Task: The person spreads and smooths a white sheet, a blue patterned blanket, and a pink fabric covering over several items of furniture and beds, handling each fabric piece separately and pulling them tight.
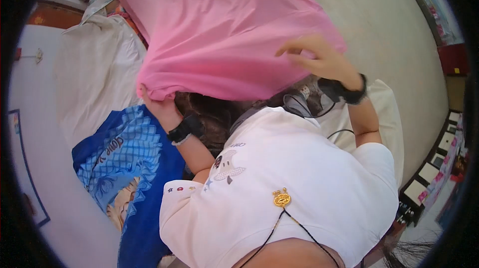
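Note:
A large pink cloth (234,33) spreads out in front of me, its near edge gathered at the left. My left hand (162,108) is closed on that bunched corner, with folds fanning away from the grip. Over the right part of the cloth hovers my right hand (319,56), its fingers apart and slightly blurred, holding nothing. Whether its fingertips touch the cloth I cannot tell. Each wrist wears a black band, and a dark cable hangs by the right one.
A blue patterned cloth (132,153) lies at my left, beside a cream sheet (100,68). Dark brown fabric (209,118) shows beneath the pink cloth's near edge. Pale floor (379,33) stretches to the right, towards a shelf-like row of white and dark panels (429,170).

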`<state>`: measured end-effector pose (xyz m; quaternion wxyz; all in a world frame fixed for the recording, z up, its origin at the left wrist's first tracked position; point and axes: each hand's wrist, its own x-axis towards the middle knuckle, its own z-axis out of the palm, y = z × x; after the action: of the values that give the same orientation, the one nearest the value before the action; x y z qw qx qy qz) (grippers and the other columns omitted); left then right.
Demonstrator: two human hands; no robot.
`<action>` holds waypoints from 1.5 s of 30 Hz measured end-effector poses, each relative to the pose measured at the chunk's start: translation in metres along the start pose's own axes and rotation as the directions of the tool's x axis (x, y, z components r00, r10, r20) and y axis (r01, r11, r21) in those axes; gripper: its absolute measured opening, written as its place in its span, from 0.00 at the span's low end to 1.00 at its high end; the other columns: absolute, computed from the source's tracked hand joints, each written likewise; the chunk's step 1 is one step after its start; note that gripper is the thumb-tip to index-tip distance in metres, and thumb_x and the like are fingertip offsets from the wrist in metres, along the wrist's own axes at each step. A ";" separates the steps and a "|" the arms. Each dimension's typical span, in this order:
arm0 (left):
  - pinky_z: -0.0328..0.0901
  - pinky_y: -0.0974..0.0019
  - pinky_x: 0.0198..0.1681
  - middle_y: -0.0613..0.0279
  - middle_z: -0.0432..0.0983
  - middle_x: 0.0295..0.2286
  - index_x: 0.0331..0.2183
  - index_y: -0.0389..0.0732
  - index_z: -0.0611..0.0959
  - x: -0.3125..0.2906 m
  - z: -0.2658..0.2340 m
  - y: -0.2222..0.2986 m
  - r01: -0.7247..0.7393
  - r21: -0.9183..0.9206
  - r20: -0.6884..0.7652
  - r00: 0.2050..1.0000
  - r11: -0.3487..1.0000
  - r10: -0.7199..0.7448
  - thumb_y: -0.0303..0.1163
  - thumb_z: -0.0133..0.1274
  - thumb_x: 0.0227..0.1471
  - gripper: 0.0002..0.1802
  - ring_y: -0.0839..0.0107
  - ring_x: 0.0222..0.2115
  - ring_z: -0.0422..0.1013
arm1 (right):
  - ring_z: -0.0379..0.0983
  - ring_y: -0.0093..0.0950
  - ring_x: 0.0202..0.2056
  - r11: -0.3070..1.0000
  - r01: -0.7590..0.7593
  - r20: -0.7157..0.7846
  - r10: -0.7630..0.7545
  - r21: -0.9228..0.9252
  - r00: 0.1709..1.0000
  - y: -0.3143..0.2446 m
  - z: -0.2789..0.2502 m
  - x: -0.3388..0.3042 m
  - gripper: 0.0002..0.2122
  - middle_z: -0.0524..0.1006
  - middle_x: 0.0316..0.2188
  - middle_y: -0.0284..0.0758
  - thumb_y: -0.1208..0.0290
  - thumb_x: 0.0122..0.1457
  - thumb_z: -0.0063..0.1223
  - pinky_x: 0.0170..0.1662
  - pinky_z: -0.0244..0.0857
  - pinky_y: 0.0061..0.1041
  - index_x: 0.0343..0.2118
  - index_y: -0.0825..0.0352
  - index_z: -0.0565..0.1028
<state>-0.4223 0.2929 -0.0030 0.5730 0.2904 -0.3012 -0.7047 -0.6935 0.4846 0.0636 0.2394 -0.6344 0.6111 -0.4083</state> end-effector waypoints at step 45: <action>0.59 0.71 0.29 0.58 0.64 0.30 0.35 0.35 0.64 -0.002 -0.068 -0.012 0.281 0.242 -0.053 0.959 0.929 -0.277 0.36 0.44 0.38 0.21 0.71 0.28 0.63 | 0.61 0.27 0.31 0.042 0.035 -0.054 0.804 0.999 0.593 0.262 0.053 -0.028 0.13 0.65 0.23 0.29 0.57 0.44 0.41 0.38 0.54 0.29 0.24 0.62 0.65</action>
<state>-0.3784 0.2906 -0.0561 0.4290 0.4055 -0.3371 -0.7334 -0.8003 0.4652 -0.1824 0.4658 0.0654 0.4072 -0.7829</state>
